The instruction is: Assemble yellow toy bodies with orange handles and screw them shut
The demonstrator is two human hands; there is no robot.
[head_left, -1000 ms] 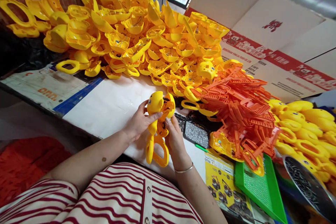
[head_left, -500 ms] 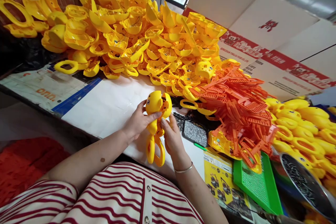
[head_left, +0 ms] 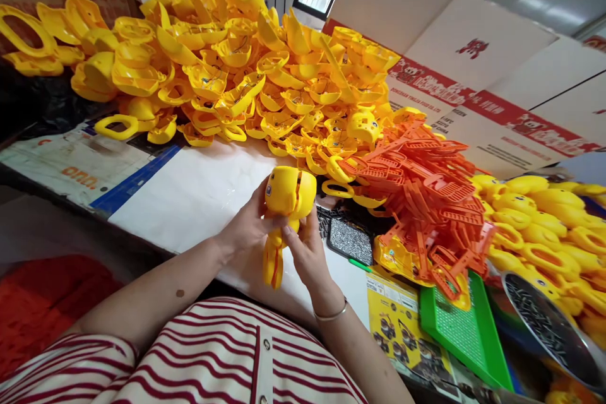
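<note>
Between my two hands is a yellow plastic toy shell [head_left: 283, 192] with a rounded head, a painted eye and a loop handle pointing down. Its two halves lie close together, with a narrow gap along the head seam and an orange strip showing inside the handle. My left hand [head_left: 253, 222] is closed around the left half, its fingers partly hidden behind the toy. On the other side my right hand [head_left: 307, 246] grips the right half, thumb on the neck. A white sheet [head_left: 189, 196] lies under them.
Yellow shell halves [head_left: 208, 79] are heaped at the back. Orange plastic parts [head_left: 421, 183] pile up at right, by a green tray [head_left: 466, 334]. A black tray of small metal screws [head_left: 350, 240] sits near my right hand. Closed yellow toys [head_left: 544, 221] and a metal bowl [head_left: 549, 322] stand far right.
The two toy halves have come closer together, and the wide opening in the head and handle has narrowed to a seam. The toy has turned in my hands.
</note>
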